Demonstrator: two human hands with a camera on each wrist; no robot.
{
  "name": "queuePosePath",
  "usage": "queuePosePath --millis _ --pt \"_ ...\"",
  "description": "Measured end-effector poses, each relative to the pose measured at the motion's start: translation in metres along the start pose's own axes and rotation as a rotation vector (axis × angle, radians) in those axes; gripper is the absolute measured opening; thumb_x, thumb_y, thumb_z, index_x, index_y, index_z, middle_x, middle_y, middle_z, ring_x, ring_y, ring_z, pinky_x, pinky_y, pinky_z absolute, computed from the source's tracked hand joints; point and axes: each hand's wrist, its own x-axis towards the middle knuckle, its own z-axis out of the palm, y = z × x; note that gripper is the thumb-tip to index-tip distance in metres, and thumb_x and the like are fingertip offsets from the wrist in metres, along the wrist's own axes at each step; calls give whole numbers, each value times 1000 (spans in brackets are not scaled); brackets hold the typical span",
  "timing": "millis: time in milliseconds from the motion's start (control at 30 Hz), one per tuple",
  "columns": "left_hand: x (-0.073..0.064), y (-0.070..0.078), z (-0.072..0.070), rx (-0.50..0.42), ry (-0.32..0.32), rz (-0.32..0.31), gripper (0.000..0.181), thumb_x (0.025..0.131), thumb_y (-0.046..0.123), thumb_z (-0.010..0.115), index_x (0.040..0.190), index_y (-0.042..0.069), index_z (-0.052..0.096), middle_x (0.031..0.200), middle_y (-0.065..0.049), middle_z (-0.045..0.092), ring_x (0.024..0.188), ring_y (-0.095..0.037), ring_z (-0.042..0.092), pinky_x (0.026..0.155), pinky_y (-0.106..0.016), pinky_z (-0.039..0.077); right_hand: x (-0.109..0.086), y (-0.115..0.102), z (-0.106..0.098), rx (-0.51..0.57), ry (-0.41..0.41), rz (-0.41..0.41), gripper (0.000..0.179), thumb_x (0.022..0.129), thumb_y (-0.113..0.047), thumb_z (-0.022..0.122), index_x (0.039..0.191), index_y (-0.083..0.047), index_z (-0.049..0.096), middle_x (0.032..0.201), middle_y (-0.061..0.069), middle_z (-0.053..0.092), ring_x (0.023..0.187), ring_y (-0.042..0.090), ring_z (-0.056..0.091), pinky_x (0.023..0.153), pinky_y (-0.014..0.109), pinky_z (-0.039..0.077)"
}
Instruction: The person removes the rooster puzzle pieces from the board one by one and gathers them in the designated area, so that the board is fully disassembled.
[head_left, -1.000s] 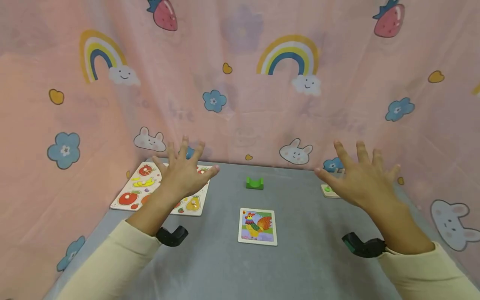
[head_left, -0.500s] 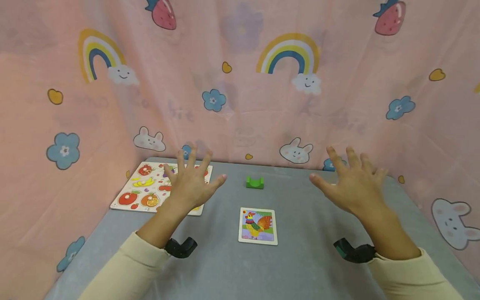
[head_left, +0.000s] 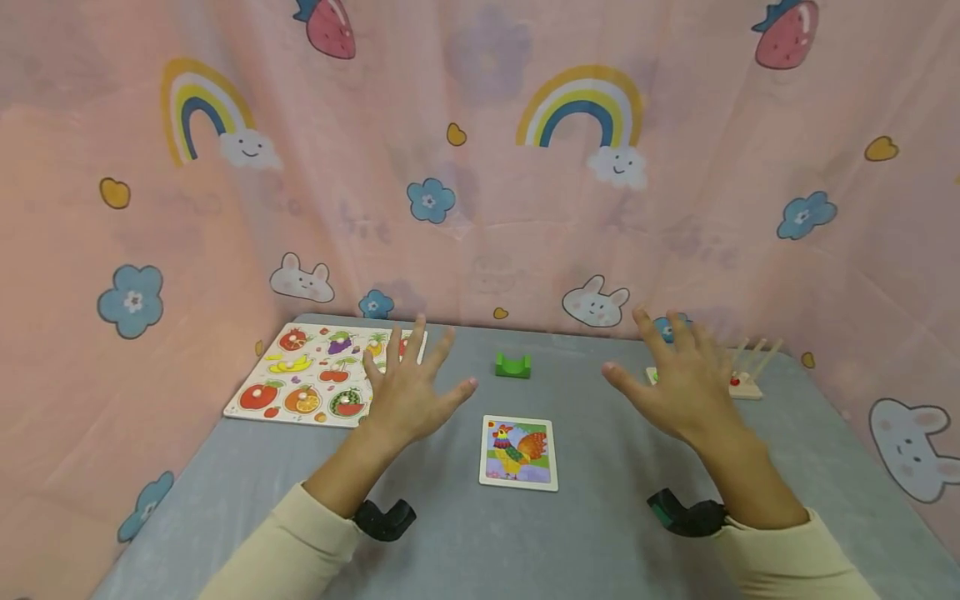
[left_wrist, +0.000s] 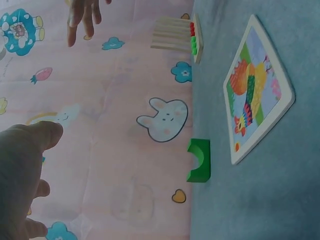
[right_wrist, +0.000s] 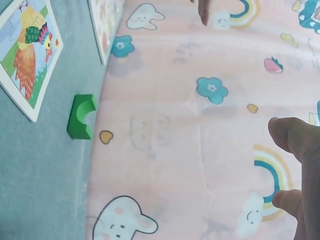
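Note:
In the head view, my left hand [head_left: 408, 400] hovers over the table with fingers spread and nothing in it, just right of the white fruit puzzle board [head_left: 281, 396], whose right part it hides. Likewise spread and holding nothing, my right hand [head_left: 686, 383] is raised in front of a small wooden peg stand [head_left: 746, 389], partly covering it. Between the two hands lies a square picture puzzle of a rooster [head_left: 518, 453], flat on the table. Behind that puzzle stands a green block with a curved notch [head_left: 513, 367].
A grey cloth covers the table [head_left: 480, 550]. Behind and on both sides hangs a pink curtain [head_left: 495, 233] printed with rainbows, rabbits and flowers. Each wrist wears a black camera mount, such as the left mount [head_left: 386, 521].
Both hands have moved inward toward each other and somewhat nearer, fingers still spread. More of the fruit board and the peg stand now shows. The objects on the table have not moved.

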Motion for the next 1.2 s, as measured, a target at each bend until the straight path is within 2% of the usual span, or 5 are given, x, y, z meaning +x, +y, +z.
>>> queuePosePath --millis 267,467,700,933,1200 --pt "-8 7 17 -73 -10 74 69 86 61 57 146 29 45 159 -10 17 142 -40 7 98 -74 3 -4 -1 16 32 34 -61 85 88 -61 55 155 -19 23 149 31 22 134 57 12 95 77 4" --pt "-13 8 33 -83 -23 159 64 86 59 60 143 31 49 158 -10 20 141 -40 12 99 -72 10 -5 -2 30 96 45 -116 82 88 -54 60 153 -18 27 149 29 25 133 56 16 92 79 9" --pt "-18 10 47 -94 -75 230 61 86 58 60 142 37 49 158 -9 18 141 -38 15 99 -70 14 -5 -2 46 152 50 -181 80 87 -48 64 153 -22 28 150 24 27 134 52 18 92 77 11" --pt "-22 10 63 -109 -119 284 60 87 57 60 142 34 51 157 -14 21 138 -43 22 97 -71 18 -5 -3 59 185 4 -172 78 88 -47 63 153 -19 30 153 24 23 135 51 17 96 74 11" --pt "-28 9 75 -128 -165 316 57 88 56 59 141 36 51 158 -12 18 139 -41 19 98 -70 17 -5 -6 72 187 -17 -157 78 87 -47 63 151 -14 31 149 28 27 134 53 17 96 75 11"
